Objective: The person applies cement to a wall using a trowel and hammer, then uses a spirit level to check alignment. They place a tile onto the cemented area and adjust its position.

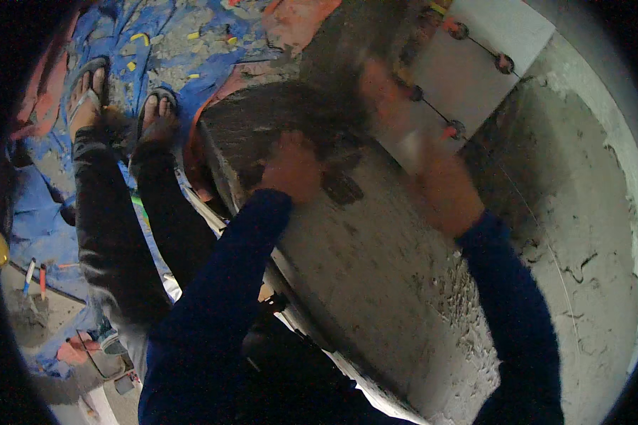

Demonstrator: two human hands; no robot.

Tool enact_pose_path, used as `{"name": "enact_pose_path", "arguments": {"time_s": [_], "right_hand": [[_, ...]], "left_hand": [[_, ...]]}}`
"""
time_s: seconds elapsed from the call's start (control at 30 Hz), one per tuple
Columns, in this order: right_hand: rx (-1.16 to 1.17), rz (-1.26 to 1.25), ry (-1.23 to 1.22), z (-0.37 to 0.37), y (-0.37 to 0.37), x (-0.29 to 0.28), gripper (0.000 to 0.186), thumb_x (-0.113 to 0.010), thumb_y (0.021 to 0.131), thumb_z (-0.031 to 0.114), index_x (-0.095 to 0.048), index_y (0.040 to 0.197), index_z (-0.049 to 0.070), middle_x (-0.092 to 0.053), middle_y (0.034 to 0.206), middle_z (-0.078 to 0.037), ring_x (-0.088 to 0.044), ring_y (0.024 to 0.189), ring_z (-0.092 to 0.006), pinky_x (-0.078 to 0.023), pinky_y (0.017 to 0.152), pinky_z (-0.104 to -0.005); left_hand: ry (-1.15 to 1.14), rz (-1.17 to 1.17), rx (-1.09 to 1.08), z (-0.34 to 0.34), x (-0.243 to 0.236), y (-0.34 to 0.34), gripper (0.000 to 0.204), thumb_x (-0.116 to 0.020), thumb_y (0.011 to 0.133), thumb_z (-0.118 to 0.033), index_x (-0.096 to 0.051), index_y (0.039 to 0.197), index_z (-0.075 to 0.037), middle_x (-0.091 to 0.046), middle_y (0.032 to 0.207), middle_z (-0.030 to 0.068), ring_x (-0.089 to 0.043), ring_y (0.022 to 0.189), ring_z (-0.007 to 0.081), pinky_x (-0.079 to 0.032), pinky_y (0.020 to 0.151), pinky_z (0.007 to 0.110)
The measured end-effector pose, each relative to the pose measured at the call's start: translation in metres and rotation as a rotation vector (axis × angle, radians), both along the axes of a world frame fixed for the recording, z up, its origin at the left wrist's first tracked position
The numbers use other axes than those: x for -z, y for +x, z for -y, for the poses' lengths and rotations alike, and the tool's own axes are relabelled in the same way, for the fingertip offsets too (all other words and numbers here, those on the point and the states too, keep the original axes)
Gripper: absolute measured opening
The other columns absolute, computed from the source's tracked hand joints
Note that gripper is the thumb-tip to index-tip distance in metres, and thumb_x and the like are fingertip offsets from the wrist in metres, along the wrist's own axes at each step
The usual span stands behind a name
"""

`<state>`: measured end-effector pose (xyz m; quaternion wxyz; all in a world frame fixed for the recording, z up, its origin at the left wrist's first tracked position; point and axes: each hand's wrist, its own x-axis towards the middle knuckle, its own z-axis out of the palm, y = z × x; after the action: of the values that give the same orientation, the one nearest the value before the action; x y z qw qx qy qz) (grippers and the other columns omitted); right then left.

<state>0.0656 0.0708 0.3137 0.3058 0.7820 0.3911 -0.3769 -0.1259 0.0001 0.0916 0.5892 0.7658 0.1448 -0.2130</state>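
Low and dim, a grey slab (pixel 376 283) coated in mortar slants across the centre, smooth toward the middle, rough and pitted along its right edge, with darker patches at its far end. At upper right, a pale, flat, straight-edged tile (pixel 461 74) lies beyond the slab; it carries two thin dark lines, each ending in round, dark-and-reddish pieces. The right hand (pixel 446 188) is at the tile's near corner, hiding part of it; motion blur means I cannot tell how far its grip is open or whether it holds anything. The left hand (pixel 290 166), also blurred, is over the slab's darker end; its fingers look bent, but its grip cannot be judged. A blurred reddish shape (pixel 383 99) overlaps the tile's left side. To the right spreads grey mortar (pixel 581 212) crossed by a thin pale line. On the left, legs in dark trousers (pixel 106 219) and sandalled feet stand on a dirty blue sheet (pixel 184 64) scattered with yellow bits (pixel 142 39).
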Motion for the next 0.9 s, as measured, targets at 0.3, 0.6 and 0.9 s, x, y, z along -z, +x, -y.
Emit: {"name": "enact_pose_path", "arguments": {"time_s": [0.3,0.6,0.9], "right_hand": [[0.3,0.007,0.25,-0.012,0.017,-0.029,0.043,-0.064,0.096,0.017,-0.049,0.131,-0.004,-0.07,0.089,-0.026,-0.07,0.08,-0.0453,-0.054,0.068,-0.048],[0.246,-0.146,-0.296,0.023,0.006,0.008,0.043,-0.066,0.097,0.022,-0.05,0.13,-0.001,-0.07,0.097,-0.026,-0.069,0.094,-0.047,-0.052,0.083,-0.0527],[0.288,0.205,0.407,-0.043,-0.001,-0.011,0.046,-0.066,0.097,0.019,-0.053,0.134,-0.004,-0.071,0.096,-0.027,-0.074,0.086,-0.0396,-0.057,0.072,-0.0447]], "left_hand": [[-0.077,-0.069,0.013,-0.003,0.003,0.004,0.054,-0.061,0.098,-0.039,-0.065,0.124,0.008,-0.053,0.133,0.025,-0.047,0.13,0.0411,-0.043,0.11,0.053],[-0.086,-0.069,-0.036,-0.004,0.003,-0.001,0.057,-0.063,0.096,-0.042,-0.065,0.122,0.009,-0.051,0.136,0.0271,-0.045,0.133,0.0428,-0.04,0.113,0.054],[0.015,0.042,0.162,0.005,0.01,0.0,0.061,-0.061,0.098,-0.045,-0.066,0.122,0.011,-0.054,0.136,0.0318,-0.044,0.134,0.0457,-0.038,0.114,0.053]]}}
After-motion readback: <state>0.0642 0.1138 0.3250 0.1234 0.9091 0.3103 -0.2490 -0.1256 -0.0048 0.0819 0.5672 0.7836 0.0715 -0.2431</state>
